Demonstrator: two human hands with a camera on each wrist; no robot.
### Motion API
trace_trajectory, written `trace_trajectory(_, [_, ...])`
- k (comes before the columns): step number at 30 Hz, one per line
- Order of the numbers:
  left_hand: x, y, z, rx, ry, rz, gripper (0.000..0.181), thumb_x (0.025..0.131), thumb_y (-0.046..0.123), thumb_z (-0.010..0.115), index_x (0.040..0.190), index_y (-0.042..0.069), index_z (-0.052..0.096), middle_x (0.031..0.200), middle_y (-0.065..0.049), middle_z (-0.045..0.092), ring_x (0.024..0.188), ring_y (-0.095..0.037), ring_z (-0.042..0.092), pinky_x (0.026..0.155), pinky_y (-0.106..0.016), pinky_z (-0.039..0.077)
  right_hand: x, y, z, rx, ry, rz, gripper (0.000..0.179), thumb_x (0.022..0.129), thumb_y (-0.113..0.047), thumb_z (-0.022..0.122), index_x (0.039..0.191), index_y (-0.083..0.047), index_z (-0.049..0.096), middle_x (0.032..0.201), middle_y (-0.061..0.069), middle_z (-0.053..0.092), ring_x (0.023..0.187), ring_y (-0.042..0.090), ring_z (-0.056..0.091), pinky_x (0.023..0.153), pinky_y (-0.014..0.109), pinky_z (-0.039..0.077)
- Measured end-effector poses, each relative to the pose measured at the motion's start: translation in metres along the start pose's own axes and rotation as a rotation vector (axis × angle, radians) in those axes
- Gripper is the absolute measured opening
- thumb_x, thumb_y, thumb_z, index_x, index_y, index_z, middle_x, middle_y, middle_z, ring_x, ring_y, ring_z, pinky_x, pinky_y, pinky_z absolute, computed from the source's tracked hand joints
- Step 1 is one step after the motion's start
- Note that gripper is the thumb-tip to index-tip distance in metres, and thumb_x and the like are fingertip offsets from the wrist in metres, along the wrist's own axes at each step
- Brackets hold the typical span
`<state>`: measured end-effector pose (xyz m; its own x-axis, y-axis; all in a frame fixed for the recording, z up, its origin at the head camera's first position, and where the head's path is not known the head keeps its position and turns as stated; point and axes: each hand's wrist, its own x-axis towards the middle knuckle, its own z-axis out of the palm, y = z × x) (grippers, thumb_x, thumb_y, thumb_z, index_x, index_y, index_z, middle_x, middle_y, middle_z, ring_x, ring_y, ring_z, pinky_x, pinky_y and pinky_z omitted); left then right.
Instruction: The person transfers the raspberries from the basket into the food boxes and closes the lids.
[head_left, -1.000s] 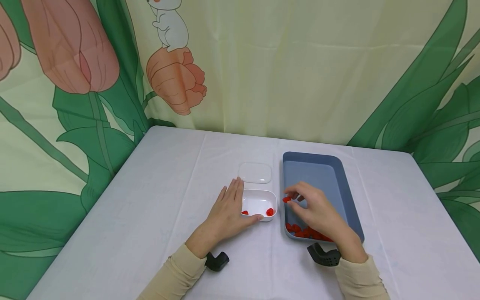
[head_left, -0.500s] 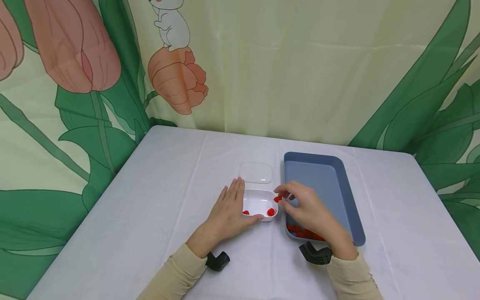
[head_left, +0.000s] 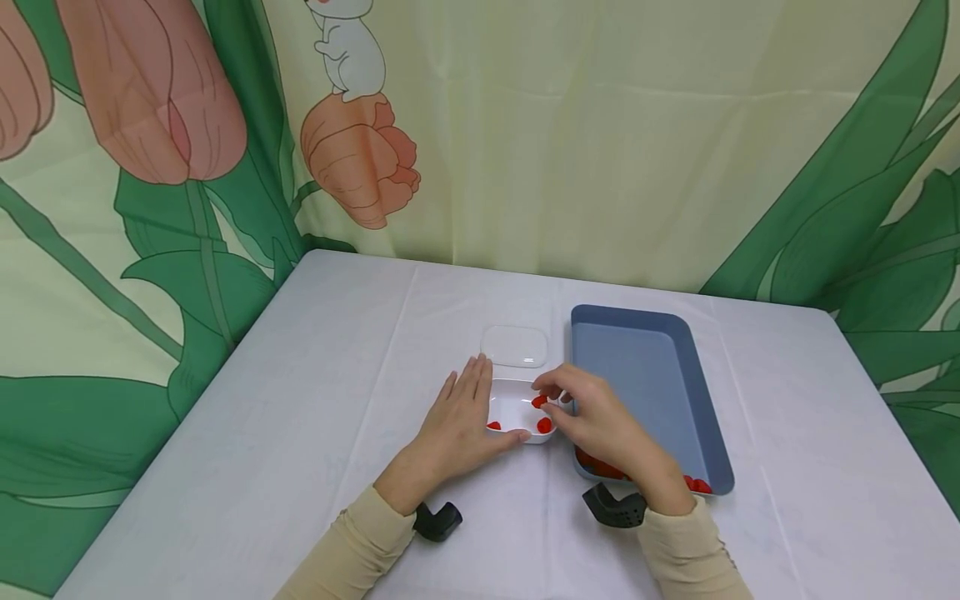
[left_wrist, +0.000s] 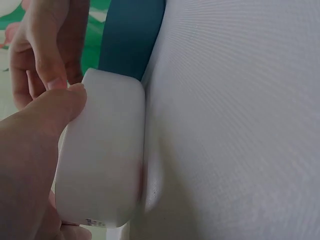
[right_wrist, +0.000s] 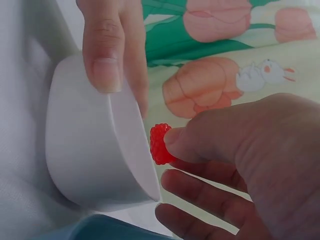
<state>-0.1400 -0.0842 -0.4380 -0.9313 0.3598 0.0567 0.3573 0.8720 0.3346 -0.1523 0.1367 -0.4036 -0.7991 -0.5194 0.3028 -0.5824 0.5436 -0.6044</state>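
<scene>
In the head view my left hand (head_left: 454, 421) lies along the left side of a small white box (head_left: 513, 398), fingers straight, thumb on its near rim. Two red raspberries show inside the box: one raspberry (head_left: 544, 425) at the near right corner, another raspberry (head_left: 493, 426) partly covered by my left hand. Over the box's right part my right hand (head_left: 603, 421) pinches a raspberry (right_wrist: 159, 144) between thumb and forefinger. The right wrist view has this raspberry at the box's rim, its other fingers loosely bent. Inside the box is hidden in the left wrist view.
Right of the box stands a blue-grey tray (head_left: 637, 358), with more raspberries (head_left: 697, 484) along its near end, partly hidden by my right arm. A clear lid (head_left: 514, 345) lies behind the box. White cloth (head_left: 337, 375) covers the table, and a printed curtain (head_left: 562, 150) hangs behind.
My right hand has carried its raspberry leftward from above the tray to above the white box. My left hand has stayed in place against the box.
</scene>
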Motion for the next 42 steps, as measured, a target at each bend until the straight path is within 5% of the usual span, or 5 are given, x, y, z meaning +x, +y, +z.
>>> trace_trajectory(22, [0.0002, 0.0027, 0.0017, 0.063, -0.005, -0.004, 0.109, 0.088, 0.075, 0.047, 0.158, 0.000, 0.011, 0.166, -0.015, 0.015, 0.155, -0.027, 0.013, 0.125, -0.050, 0.015, 0.0019, -0.0010, 0.0048, -0.005, -0.027, 0.018, 0.028, 0.084, 0.005, 0.069, 0.111, -0.004, 0.068, 0.099, 0.003, 0.068, 0.089, 0.016, 0.063, 0.079, 0.032, 0.059])
trace_trajectory(31, [-0.0019, 0.0053, -0.0015, 0.058, 0.030, -0.069, 0.118, 0.081, 0.077, 0.056, 0.157, -0.003, 0.013, 0.165, -0.017, 0.019, 0.155, -0.028, 0.016, 0.125, -0.051, 0.015, 0.0017, 0.0004, 0.0065, -0.012, -0.024, 0.016, 0.027, 0.085, 0.004, 0.069, 0.111, -0.004, 0.068, 0.099, 0.002, 0.068, 0.090, 0.018, 0.065, 0.080, 0.032, 0.059])
trace_trajectory(42, [0.0001, 0.0043, 0.0021, 0.058, 0.052, -0.045, 0.115, 0.083, 0.075, 0.057, 0.156, -0.005, 0.016, 0.164, -0.019, 0.022, 0.153, -0.030, 0.020, 0.124, -0.051, 0.019, 0.0018, -0.0019, 0.0052, -0.011, -0.015, 0.025, 0.026, 0.085, 0.006, 0.068, 0.109, -0.004, 0.069, 0.098, 0.005, 0.069, 0.090, 0.017, 0.063, 0.080, 0.036, 0.059])
